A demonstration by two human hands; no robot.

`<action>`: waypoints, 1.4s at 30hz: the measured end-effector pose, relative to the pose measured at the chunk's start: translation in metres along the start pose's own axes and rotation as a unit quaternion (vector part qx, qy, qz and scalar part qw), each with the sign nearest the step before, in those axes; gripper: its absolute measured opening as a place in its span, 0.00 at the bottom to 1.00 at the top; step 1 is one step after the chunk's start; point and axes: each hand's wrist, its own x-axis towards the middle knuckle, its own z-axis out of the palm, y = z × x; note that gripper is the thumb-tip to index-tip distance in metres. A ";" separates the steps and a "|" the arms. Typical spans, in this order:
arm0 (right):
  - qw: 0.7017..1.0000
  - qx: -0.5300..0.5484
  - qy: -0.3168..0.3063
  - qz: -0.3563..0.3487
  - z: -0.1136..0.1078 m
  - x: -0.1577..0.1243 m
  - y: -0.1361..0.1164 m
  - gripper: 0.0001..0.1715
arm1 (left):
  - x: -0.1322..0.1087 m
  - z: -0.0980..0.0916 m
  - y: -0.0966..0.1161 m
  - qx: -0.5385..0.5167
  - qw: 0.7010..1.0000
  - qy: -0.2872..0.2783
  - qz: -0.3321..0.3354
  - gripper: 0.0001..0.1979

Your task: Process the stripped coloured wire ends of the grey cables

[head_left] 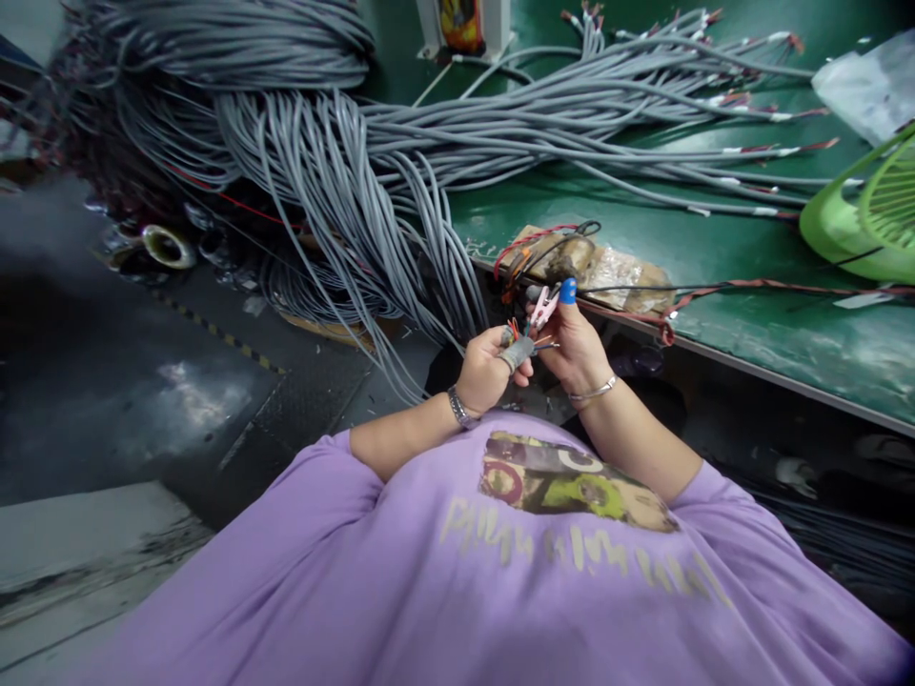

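Observation:
My left hand (488,369) is closed around the end of a grey cable (516,353), whose thin coloured wires (516,331) fan out above my fist. My right hand (572,351), with a blue cover on one fingertip (567,291), is closed on a small pink clip (544,308) held against those wire ends. Both hands meet just in front of the green bench's edge, above my purple shirt. A wristwatch sits on my left wrist and a bangle on my right.
A big bundle of grey cables (372,181) drapes off the green bench (750,314) toward the floor. A taped block with red and black wires (586,262) lies at the bench edge. A green fan (868,214) stands at right, a plastic bag (868,86) behind it.

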 end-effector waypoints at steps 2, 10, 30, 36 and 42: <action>1.000 -0.021 -0.014 -0.001 -0.002 -0.001 0.001 0.33 | -0.001 -0.002 -0.002 0.000 1.000 0.000 0.007 0.21; 0.979 -0.099 -0.133 0.117 -0.025 -0.019 -0.014 0.36 | -0.014 -0.010 0.003 0.023 1.000 0.004 0.017 0.23; 0.959 -0.255 -0.124 -0.015 -0.040 -0.035 -0.007 0.20 | -0.006 -0.019 -0.004 0.039 0.993 -0.068 -0.094 0.13; 0.975 -0.204 -0.089 -0.008 -0.038 -0.040 0.005 0.18 | -0.005 -0.019 -0.005 0.016 0.996 -0.037 -0.082 0.18; 0.981 -0.181 -0.073 -0.012 -0.028 -0.040 0.007 0.17 | -0.007 -0.023 0.002 0.032 0.990 -0.104 -0.089 0.16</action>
